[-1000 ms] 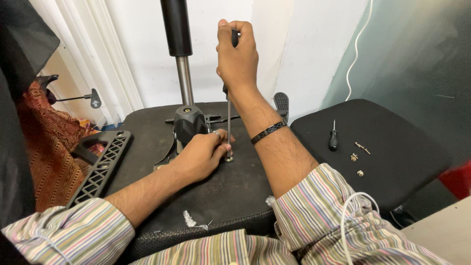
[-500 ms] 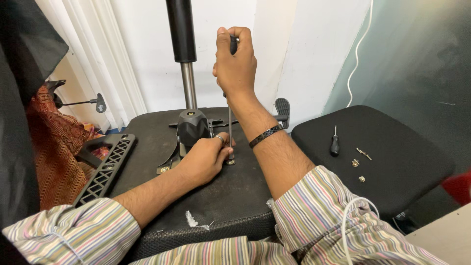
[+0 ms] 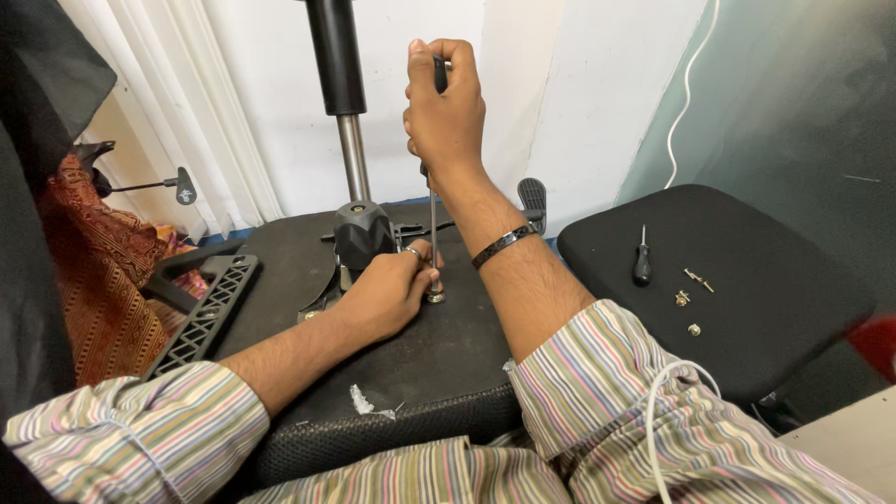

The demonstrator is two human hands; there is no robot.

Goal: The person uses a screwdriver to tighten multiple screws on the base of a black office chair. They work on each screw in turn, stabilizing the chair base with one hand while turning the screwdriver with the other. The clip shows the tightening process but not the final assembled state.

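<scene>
An upturned black chair seat lies in front of me, its metal gas-lift column rising from a black mechanism block. My right hand is closed around the dark handle of a long screwdriver, held upright with its tip at a bolt on the seat's underside. My left hand rests on the seat, its fingertips pinching the shaft just above the bolt. A dark bracelet sits on my right wrist.
A second black cushion lies to the right, with a small black screwdriver and a few loose screws on it. A black slotted armrest lies at the left by orange patterned cloth. A white cable hangs on the wall.
The view has shifted slightly. Both hands stay at the screwdriver and bolt, with no clear movement of either.
</scene>
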